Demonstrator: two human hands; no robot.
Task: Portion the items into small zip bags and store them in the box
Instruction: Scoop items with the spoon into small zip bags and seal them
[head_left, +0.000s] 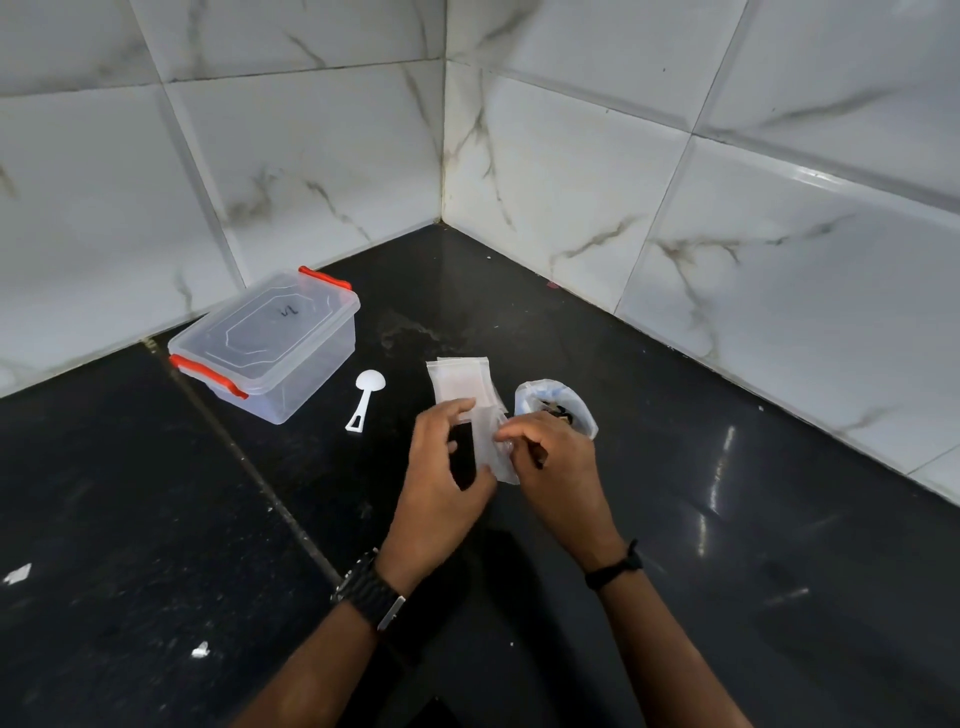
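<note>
Two hands on one zip bag (491, 447): left hand (441, 467) and right hand (550, 457) pinched its mouth; best spread wide before scooping

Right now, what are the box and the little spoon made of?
The box looks like clear, glossy plastic: you can see the dark counter through it, and its clips are orange-red. The spoon looks like white plastic, plain and smooth, though it is too small to be sure.

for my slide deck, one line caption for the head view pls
Both hands hold a small zip bag beside a lidded clear box and white scoop.
</note>
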